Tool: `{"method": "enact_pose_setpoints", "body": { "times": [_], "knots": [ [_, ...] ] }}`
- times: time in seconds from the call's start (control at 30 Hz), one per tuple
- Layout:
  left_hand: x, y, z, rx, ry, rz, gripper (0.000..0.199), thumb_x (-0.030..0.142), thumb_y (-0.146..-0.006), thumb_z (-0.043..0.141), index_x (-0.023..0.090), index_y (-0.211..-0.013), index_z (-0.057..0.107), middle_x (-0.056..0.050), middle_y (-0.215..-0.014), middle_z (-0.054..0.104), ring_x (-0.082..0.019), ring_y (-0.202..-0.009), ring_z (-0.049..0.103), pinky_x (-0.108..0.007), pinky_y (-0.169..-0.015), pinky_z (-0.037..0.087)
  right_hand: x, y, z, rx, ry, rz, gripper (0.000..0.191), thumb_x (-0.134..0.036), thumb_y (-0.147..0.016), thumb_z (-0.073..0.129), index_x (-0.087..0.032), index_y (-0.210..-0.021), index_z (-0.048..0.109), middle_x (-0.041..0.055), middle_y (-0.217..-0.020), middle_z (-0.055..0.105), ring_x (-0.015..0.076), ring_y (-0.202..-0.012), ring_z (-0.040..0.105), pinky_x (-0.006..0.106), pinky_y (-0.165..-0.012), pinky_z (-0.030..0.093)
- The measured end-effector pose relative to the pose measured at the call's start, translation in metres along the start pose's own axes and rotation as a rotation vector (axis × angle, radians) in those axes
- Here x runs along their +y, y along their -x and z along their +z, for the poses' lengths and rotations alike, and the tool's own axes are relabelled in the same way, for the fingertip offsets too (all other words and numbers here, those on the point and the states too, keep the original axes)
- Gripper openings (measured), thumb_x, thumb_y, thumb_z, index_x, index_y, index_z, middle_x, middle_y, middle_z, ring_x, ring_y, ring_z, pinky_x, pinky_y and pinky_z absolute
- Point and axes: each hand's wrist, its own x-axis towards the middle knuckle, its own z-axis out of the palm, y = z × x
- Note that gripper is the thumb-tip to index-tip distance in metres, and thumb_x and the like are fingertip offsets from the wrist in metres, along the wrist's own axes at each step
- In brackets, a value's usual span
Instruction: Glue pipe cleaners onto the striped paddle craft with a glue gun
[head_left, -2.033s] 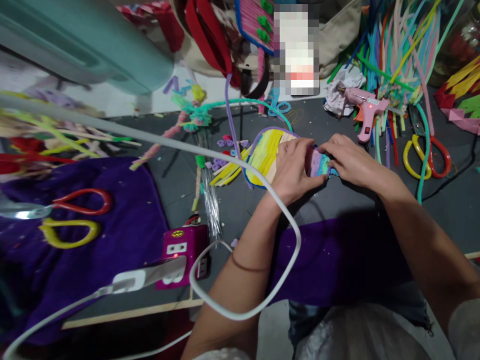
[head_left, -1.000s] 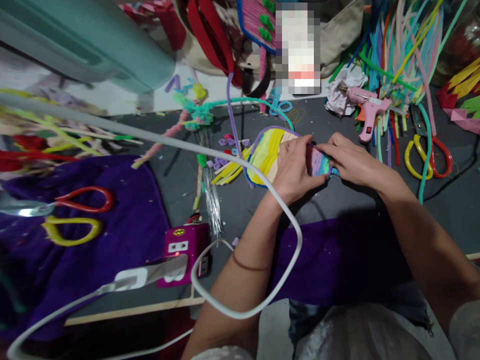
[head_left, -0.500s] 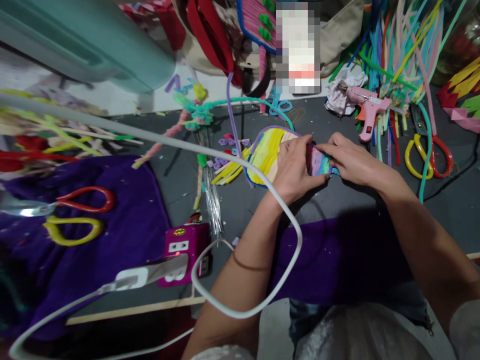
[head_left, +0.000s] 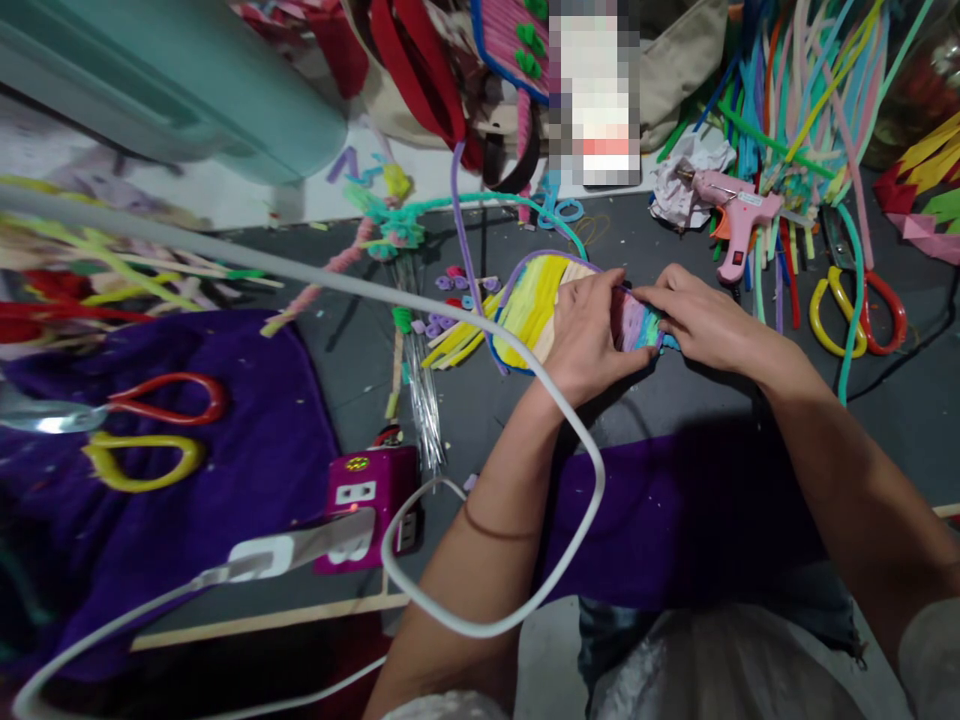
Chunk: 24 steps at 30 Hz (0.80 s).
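A flat piece covered in coloured pipe cleaners [head_left: 534, 305] lies in front of me, with yellow, cream, pink, purple and blue bands and a blue and purple rim. My left hand [head_left: 589, 335] presses across its middle, thumb and fingers gripping it. My right hand [head_left: 694, 315] pinches its right end, where the blue and green strands are. Part of the piece is hidden under my fingers. Yellow pipe cleaner pieces [head_left: 466, 338] and small purple curls [head_left: 441, 325] are to its left.
A white cable [head_left: 487, 628] loops over my left forearm from a magenta power socket [head_left: 367, 500]. Scissors [head_left: 169, 398] rest on purple cloth at left. At right are a pink glue gun [head_left: 742, 220], other scissors [head_left: 885, 310] and a pipe cleaner bundle [head_left: 810, 90].
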Motion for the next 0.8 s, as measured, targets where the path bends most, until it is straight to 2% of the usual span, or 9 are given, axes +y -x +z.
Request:
{"method": "enact_pose_setpoints", "body": {
  "times": [0.27, 0.53, 0.8],
  "knots": [
    [0.0008, 0.0018, -0.0046, -0.026, 0.033, -0.008, 0.078, 0.04, -0.077, 0.075, 0.024, -0.147, 0.043, -0.016, -0.143, 0.055, -0.04, -0.135, 0.047, -0.062, -0.117, 0.039, -0.0024, 0.0012, -0.0016, -0.001, -0.016, 0.004, 0.047, -0.007, -0.093, 0.049, -0.023, -0.135, 0.064, 0.0105, -0.122, 0.056, 0.026, -0.111, 0.058, 0.039, -0.095, 0.047],
    [0.0007, 0.0009, -0.004, -0.03, 0.016, -0.002, 0.081, 0.044, -0.077, 0.076, 0.018, -0.146, 0.044, -0.018, -0.142, 0.056, -0.04, -0.134, 0.047, -0.061, -0.116, 0.038, -0.0017, 0.0014, -0.0004, 0.016, -0.001, -0.009, 0.046, -0.007, -0.093, 0.048, -0.022, -0.134, 0.063, 0.0104, -0.119, 0.055, 0.0254, -0.109, 0.056, 0.037, -0.094, 0.046],
    [-0.0023, 0.002, -0.0019, -0.014, 0.016, 0.023, 0.083, 0.044, -0.076, 0.077, 0.02, -0.148, 0.043, -0.017, -0.142, 0.055, -0.04, -0.134, 0.047, -0.06, -0.116, 0.038, -0.0021, 0.001, 0.0, 0.018, 0.008, -0.008, 0.045, -0.008, -0.093, 0.048, -0.022, -0.133, 0.064, 0.0105, -0.117, 0.055, 0.0263, -0.109, 0.057, 0.038, -0.092, 0.047]
  ]
}}
